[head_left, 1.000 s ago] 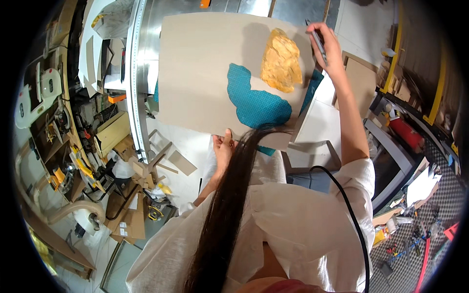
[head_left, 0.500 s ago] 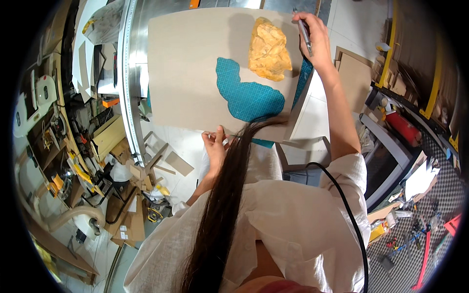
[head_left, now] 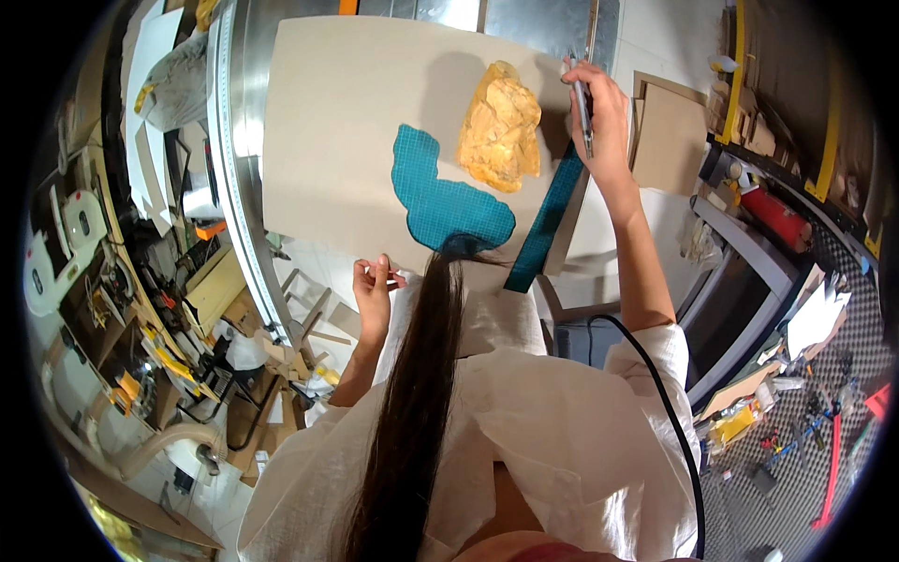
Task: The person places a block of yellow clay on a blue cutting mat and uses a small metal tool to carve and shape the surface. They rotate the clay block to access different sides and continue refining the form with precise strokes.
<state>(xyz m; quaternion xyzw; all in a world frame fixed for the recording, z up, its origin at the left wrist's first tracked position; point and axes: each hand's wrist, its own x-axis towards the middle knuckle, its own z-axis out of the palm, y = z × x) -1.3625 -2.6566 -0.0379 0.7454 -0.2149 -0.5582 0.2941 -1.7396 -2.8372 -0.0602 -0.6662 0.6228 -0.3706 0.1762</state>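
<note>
My right hand (head_left: 602,117) is closed around a slim silver pen-shaped tool (head_left: 582,108), beside the far right corner of a tan board (head_left: 328,112). My left hand (head_left: 373,290) has its fingers curled at the board's near edge; a small pale pinkish thing shows at the fingertips, too small to name. A crumpled yellow, paper-like lump (head_left: 498,131) rests on the board. Next to it is a curved teal gridded patch (head_left: 449,208), seemingly an opening over the cutting mat. A strip of teal cutting mat (head_left: 546,220) shows along the board's right side. Long dark hair hangs over the near edge.
A metal rail with a scale (head_left: 225,140) runs along the left of the metal table. Further left are cluttered shelves and scrap wood. Flat tan sheets (head_left: 670,122) lean at the right. A black cable (head_left: 655,375) crosses my right side, and tools lie on dark ridged foam.
The board has turned slightly clockwise, with the lump and patch, baring more cutting mat on the right. My left hand has shifted left. My right hand still holds the tool, slightly nearer me.
</note>
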